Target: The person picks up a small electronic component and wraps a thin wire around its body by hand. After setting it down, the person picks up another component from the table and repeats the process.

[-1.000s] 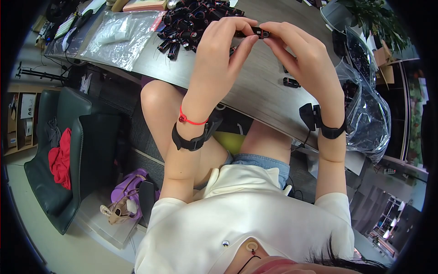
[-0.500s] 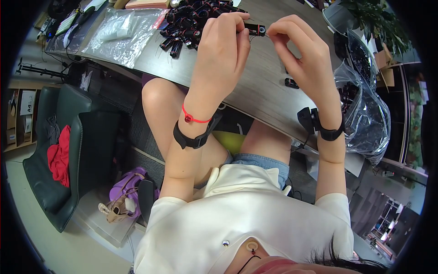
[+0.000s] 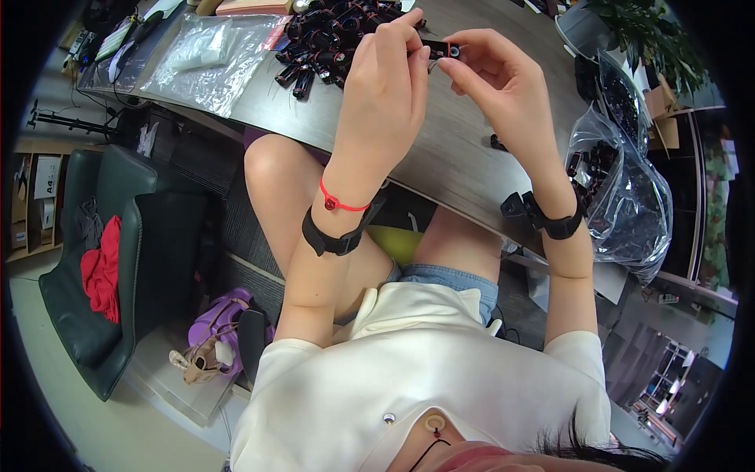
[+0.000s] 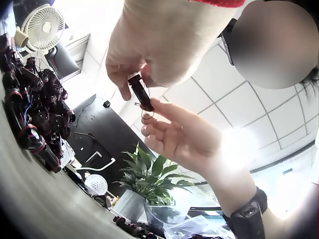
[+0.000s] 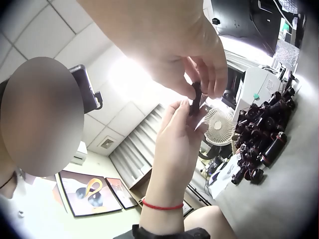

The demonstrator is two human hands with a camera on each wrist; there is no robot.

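A small black cylinder [image 3: 440, 49] with a light round end and thin wire is held above the table between both hands. My left hand [image 3: 379, 98], with a red cord at its wrist, grips the cylinder's body from the left. The fingertips of my right hand [image 3: 507, 82] pinch around its other end. In the left wrist view a thin wire loop [image 4: 148, 115] hangs at the end by the right thumb. Seen from the right wrist, fingers of both hands partly cover the cylinder [image 5: 196, 98]. A heap of similar black cylinders [image 3: 314, 43] lies beyond the left hand.
Another black cylinder [image 3: 496, 142] lies on the table [image 3: 448, 149] below the right hand. A clear plastic bag [image 3: 629, 212] with more black cylinders stands at the right edge. Flat clear bags [image 3: 200, 59] lie at the left. A potted plant [image 3: 629, 27] stands at the back right.
The right hand drew back right from the cylinder's end, then came back left onto it, its wrist shifting inward. The left hand turned slightly and kept its hold.
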